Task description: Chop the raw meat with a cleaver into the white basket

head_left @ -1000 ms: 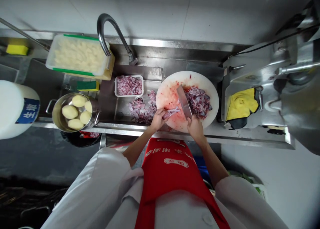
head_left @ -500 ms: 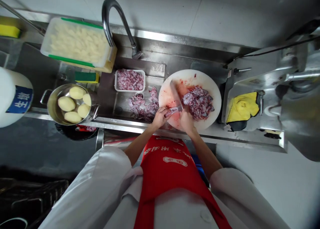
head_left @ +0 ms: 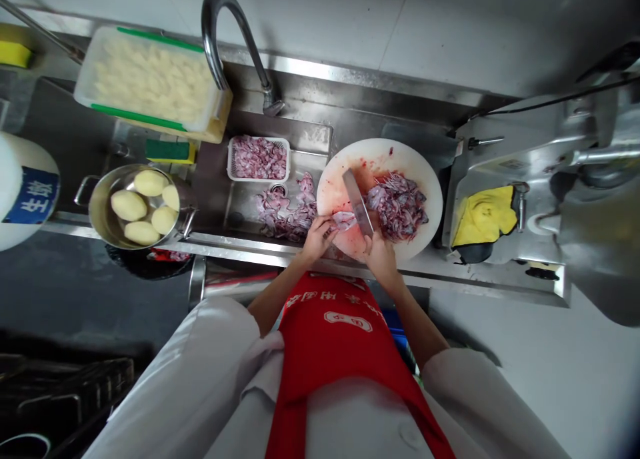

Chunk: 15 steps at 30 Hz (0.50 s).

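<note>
My right hand (head_left: 381, 257) is closed on the handle of a cleaver (head_left: 357, 199), its broad blade pointing away from me over the round white cutting board (head_left: 333, 179). At the board's left edge my left hand (head_left: 318, 239) pinches one end of a pinkish piece of raw meat (head_left: 345, 220). The piece lies flat on the board, just left of the blade; whether the edge touches it I cannot tell. A pile of purplish raw meat pieces (head_left: 403, 209) covers the board's right half, with red stains around it.
Left of the board, loose meat pieces (head_left: 285, 215) lie in the sink beside a white basket (head_left: 230, 162) of meat. Further left stand a steel pot (head_left: 103, 225) with peeled potatoes and a lidded clear container (head_left: 87, 89). A faucet (head_left: 240, 25) arches above. A yellow cloth (head_left: 485, 215) lies right.
The cleaver and my right hand have shifted slightly right and toward me, away from my left fingers. More of the meat piece shows, now lying spread on the board.
</note>
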{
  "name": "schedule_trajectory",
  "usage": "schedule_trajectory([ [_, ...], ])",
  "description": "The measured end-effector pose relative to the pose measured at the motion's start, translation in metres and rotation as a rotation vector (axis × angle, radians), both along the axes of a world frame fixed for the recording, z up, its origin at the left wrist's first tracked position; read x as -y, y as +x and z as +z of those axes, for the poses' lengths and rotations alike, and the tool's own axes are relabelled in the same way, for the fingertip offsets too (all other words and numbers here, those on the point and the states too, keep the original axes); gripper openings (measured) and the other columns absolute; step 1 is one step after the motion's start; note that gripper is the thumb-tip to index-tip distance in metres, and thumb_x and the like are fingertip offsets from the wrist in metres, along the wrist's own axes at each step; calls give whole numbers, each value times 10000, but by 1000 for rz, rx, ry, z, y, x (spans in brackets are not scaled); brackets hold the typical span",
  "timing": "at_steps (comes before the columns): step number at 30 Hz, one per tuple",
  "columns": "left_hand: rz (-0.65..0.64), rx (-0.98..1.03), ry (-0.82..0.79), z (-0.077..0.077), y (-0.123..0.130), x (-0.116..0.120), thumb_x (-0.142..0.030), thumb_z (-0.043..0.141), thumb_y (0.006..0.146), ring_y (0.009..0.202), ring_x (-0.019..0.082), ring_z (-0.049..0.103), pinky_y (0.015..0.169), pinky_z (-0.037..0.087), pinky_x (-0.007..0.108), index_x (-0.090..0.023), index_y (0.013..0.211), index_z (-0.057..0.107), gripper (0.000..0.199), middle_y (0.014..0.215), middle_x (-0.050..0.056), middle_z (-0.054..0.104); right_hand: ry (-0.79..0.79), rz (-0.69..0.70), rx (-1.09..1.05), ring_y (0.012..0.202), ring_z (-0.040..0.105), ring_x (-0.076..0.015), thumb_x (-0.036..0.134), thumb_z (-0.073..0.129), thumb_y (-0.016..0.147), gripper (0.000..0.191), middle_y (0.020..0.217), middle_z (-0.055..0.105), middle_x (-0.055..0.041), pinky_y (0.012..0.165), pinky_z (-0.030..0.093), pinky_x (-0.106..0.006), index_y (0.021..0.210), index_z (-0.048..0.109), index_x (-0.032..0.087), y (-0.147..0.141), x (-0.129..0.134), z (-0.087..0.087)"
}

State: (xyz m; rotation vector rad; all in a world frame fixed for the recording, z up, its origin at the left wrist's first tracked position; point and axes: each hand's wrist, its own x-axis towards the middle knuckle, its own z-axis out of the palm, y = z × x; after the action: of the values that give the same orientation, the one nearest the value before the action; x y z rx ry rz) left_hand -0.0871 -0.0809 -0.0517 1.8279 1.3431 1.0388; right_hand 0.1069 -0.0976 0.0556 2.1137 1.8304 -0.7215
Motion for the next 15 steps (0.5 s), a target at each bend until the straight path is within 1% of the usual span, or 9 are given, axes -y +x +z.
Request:
schedule_trajectory([
  [3, -10, -28, -14, 0, 1, -4, -287, 637, 944, 1132, 239, 597, 1020, 494, 416, -181, 1028, 691, 146, 1133, 114, 636, -20, 24, -17, 967, 688, -244, 287, 334, 1056, 364, 1056, 720, -164, 799, 459, -298, 1283, 542, 94, -13, -6, -1],
  [6, -16, -42, -8, 1, 2, -5, -295, 629, 951, 1128, 239, 599, 1018, 492, 415, -183, 1042, 695, 158, 1127, 113, 641, -43, 41, -29, 926, 692, -235, 281, 344, 1055, 338, 1019, 728, -148, 772, 459, -288, 1249, 562, 111, -14, -10, 10],
  [8, -18, -30, -1, 1, 1, -3, -289, 620, 957, 1129, 237, 598, 1020, 489, 414, -185, 1052, 696, 160, 1130, 114, 643, 25, 33, -22, 900, 692, -245, 303, 324, 1062, 373, 980, 727, -156, 769, 459, -295, 1275, 555, 102, -13, -11, 22],
  [10, -23, -20, 2, 1, 1, -2, -283, 609, 963, 1135, 235, 594, 1021, 488, 415, -187, 1054, 694, 157, 1125, 112, 646, 144, 8, -15, 906, 690, -258, 340, 282, 1071, 442, 983, 722, -171, 770, 459, -301, 1353, 507, 83, -15, -14, 30],
  [11, -27, -22, 4, 1, 1, -2, -280, 602, 967, 1139, 233, 592, 1022, 488, 416, -188, 1053, 692, 155, 1124, 110, 646, 176, -7, -12, 914, 689, -262, 350, 268, 1074, 466, 994, 720, -178, 766, 460, -301, 1379, 484, 73, -18, -15, 30],
  [12, -31, -27, 10, 0, 1, -2, -280, 597, 970, 1140, 232, 591, 1021, 490, 415, -188, 1048, 690, 152, 1120, 107, 647, 169, -15, -14, 923, 690, -262, 345, 270, 1074, 467, 1008, 719, -183, 762, 459, -299, 1383, 480, 65, -22, -18, 27],
  [15, -32, -45, 41, 0, 1, -3, -286, 593, 974, 1139, 231, 589, 1019, 497, 410, -178, 1045, 681, 156, 1128, 108, 640, 23, -9, -34, 964, 690, -246, 265, 336, 1059, 372, 1041, 719, -184, 777, 455, -283, 1291, 549, 68, -34, -25, 7],
])
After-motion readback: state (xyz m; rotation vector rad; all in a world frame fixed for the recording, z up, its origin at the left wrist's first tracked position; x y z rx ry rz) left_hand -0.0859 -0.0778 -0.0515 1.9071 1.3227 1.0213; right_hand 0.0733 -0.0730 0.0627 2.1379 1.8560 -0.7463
